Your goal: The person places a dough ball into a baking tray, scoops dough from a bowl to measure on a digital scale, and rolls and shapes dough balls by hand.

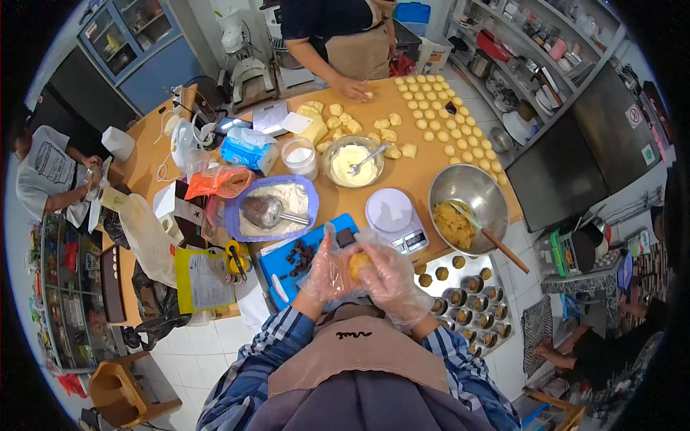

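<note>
A yellow dough ball (359, 265) sits between my two hands, both in clear plastic gloves. The fingers of my right hand (392, 288) curl over its right side. My left hand (330, 269) supports it from the left, thumb raised and palm turned inward; its fingertips are hidden. Beneath the hands lies a blue cutting board (323, 230) with chopped dark chocolate (299, 258), a larger chocolate block (345, 238) and a white-handled tool (280, 288). A white kitchen scale (396, 218) stands just beyond my right hand.
Right of the scale, a steel bowl (468, 180) holds yellow dough (454, 223) and a wooden-handled spatula (504, 249). Below it, a metal tray (488, 264) carries several filled small tins. A flour tub (234, 215) stands left. Across the table, a co-worker's hand (351, 88) works near rows of dough balls (431, 114).
</note>
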Demonstrator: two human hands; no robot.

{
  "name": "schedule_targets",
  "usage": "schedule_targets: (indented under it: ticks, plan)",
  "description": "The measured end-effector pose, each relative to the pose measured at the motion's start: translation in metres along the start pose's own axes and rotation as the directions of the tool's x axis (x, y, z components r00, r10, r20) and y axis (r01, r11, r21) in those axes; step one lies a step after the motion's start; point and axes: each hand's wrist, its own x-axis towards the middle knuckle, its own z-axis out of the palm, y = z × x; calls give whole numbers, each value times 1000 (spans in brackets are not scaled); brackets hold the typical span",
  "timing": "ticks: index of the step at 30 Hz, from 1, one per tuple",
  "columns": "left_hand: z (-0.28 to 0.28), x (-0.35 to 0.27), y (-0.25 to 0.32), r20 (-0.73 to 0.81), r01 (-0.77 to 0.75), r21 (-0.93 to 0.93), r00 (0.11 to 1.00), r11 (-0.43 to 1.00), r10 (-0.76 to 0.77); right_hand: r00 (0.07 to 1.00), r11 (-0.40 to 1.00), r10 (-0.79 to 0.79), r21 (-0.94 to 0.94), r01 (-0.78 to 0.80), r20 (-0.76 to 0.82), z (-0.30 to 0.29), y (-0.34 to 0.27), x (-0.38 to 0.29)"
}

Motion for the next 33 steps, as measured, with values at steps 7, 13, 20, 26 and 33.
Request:
schedule_targets:
  ticks: [7,13,20,26,33]
  plan:
    - [14,6,-7,-88,164,119,984,979,-154,997,1000,-17,28,15,77,-34,10,-7]
    - [27,14,-20,-163,205,232,972,951,-170,988,989,-9,145,-14,155,-63,6,-3]
    - [32,16,-28,-141,161,171,980,972,-138,993,991,-89,-94,96,75,-61,11,-23]
    - [26,14,-31,-60,127,177,991,976,-118,989,969,-144,204,139,11,-56,9,-24]
    - [30,15,-26,63,112,86,991,990,-117,907,651,371,753,-99,-202,-52,23,-33]
